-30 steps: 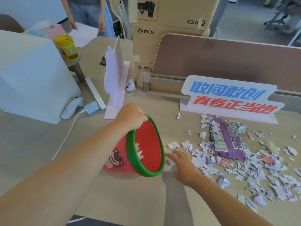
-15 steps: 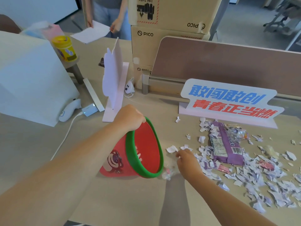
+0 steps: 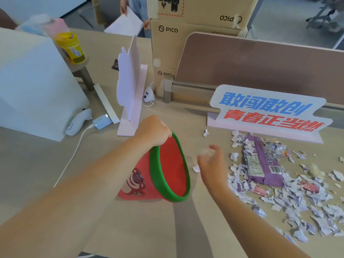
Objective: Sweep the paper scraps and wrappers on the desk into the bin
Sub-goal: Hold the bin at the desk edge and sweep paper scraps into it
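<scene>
A red bin (image 3: 141, 174) with a green rim lies tipped on its side on the desk, mouth facing right. My left hand (image 3: 152, 131) grips the top of that rim. My right hand (image 3: 212, 164) hovers just right of the mouth, blurred, fingers apart; a small white scrap (image 3: 195, 168) lies between it and the rim. Torn paper scraps (image 3: 297, 202) cover the desk to the right. Among them are a purple wrapper (image 3: 262, 164), a crumpled clear wrapper (image 3: 275, 149) and a small red wrapper (image 3: 310, 187).
A lettered sign (image 3: 266, 112) stands behind the scraps, before a brown partition (image 3: 260, 62). A white cutout stand (image 3: 128, 81) rises behind the bin. At left are a white box (image 3: 33, 86), a cable (image 3: 74, 151) and a yellow canister (image 3: 69, 47). A person holding paper (image 3: 126, 23) stands beyond the desk.
My right hand pushed scraps at the bin's mouth, then lifted off the desk and moved up and right. The bin stays tipped in my left hand.
</scene>
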Demonstrator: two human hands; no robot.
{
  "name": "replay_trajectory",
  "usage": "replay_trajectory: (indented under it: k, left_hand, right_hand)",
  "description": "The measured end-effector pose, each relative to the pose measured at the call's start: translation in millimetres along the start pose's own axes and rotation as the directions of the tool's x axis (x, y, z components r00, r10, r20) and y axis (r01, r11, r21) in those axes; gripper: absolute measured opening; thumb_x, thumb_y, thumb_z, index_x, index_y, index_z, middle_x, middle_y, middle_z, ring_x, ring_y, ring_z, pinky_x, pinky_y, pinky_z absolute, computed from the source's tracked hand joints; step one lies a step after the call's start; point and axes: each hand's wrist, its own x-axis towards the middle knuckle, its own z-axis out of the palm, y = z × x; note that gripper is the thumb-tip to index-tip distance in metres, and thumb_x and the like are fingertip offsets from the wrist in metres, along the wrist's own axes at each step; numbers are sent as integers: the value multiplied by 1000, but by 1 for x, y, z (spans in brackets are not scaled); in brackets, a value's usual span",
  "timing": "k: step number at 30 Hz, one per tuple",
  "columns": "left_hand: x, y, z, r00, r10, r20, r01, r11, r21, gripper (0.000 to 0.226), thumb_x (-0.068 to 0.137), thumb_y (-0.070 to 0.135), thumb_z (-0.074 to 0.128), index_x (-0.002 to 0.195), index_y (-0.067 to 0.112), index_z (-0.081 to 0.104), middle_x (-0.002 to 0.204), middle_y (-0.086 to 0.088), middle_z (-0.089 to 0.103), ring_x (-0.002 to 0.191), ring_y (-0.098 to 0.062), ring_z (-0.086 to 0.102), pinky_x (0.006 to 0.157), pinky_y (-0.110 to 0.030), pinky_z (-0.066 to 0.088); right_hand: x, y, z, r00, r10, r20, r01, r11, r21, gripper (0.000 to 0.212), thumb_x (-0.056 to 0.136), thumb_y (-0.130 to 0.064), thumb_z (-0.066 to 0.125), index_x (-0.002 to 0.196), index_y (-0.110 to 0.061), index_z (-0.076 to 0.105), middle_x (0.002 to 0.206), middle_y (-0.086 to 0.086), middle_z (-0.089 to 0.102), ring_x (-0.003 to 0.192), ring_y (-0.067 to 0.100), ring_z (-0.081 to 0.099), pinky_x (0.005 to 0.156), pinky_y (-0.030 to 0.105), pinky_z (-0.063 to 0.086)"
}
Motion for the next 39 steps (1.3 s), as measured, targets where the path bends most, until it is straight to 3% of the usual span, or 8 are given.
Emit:
replay_trajectory:
  k: [6, 8, 12, 18, 23, 27, 32, 39]
  left_hand:
    - [7, 4, -1, 1000, -12, -22, 12, 1000, -10, 11, 64, 19, 68, 74, 19, 65, 79, -6, 64, 71, -23, 55, 81, -44, 53]
    - [11, 3, -2, 999, -23, -23, 23, 1000, -10, 12, 64, 20, 69, 76, 19, 65, 79, -4, 62, 73, -24, 56, 83, -45, 52]
    - [16, 3, -1, 998, -53, -19, 52, 998, -40, 20, 55, 21, 65, 72, 23, 55, 76, 0, 52, 69, -19, 46, 67, -34, 41]
    - [30, 16, 17, 994, -108, -22, 109, 990, 86, 19, 64, 14, 67, 57, 10, 49, 52, -2, 44, 49, -22, 41, 48, -27, 32]
    - [48, 29, 29, 988, -153, 32, 147, 979, 144, 10, 64, 12, 67, 62, 5, 61, 51, -4, 45, 48, -24, 41, 48, -25, 33]
    - [68, 34, 37, 980, -181, 83, 164, 971, 175, 22, 64, 14, 69, 81, 0, 73, 68, -9, 59, 59, -26, 50, 57, -30, 41]
    - [84, 44, 45, 975, -210, 74, 187, 953, 240, 14, 64, 15, 70, 57, 6, 63, 54, -5, 53, 51, -23, 47, 48, -25, 35]
    - [73, 67, 70, 993, -99, 68, 71, 940, 334, 24, 67, 16, 64, 53, 8, 47, 74, -15, 62, 68, -30, 62, 43, -26, 29]
  right_hand:
    - [-26, -54, 23, 737, -271, 619, 338, 941, 9, 76, 73, -41, 68, 139, -34, 32, 127, -9, 57, 108, 16, 59, 89, 22, 44]
    - [-27, -47, 24, 769, -329, 548, 332, 938, 97, 56, 82, -33, 66, 133, -27, 46, 120, -12, 59, 104, 7, 57, 83, 9, 39]
    - [-5, -3, 23, 979, -194, 63, 188, 978, 95, 26, 94, -23, 45, 114, -20, 60, 117, -1, 63, 109, 13, 54, 99, 29, 41]
    - [32, 92, 26, 874, -149, 463, 434, 668, -605, 60, 90, -48, 0, 147, -29, -4, 154, -10, -16, 144, 21, -16, 115, 46, -8]
    - [70, 85, 27, 920, -193, 341, 387, 575, -720, 67, 90, -54, 2, 148, -21, -5, 158, 1, -12, 139, 19, -26, 102, 41, -33]
    - [135, 47, 40, 924, -239, 300, 382, 630, -676, 62, 94, -47, 24, 147, -16, 9, 158, 11, -6, 144, 27, -15, 111, 45, -19]
    - [185, 43, 44, 833, -200, 516, 515, 624, -588, 55, 97, -39, 27, 145, -17, 13, 158, 8, 2, 145, 26, -3, 116, 44, 8]
    - [100, 94, 7, 821, -239, 518, 538, 626, -564, 62, 90, -39, 6, 148, -16, 2, 158, 1, -2, 146, 19, -6, 116, 40, -3]
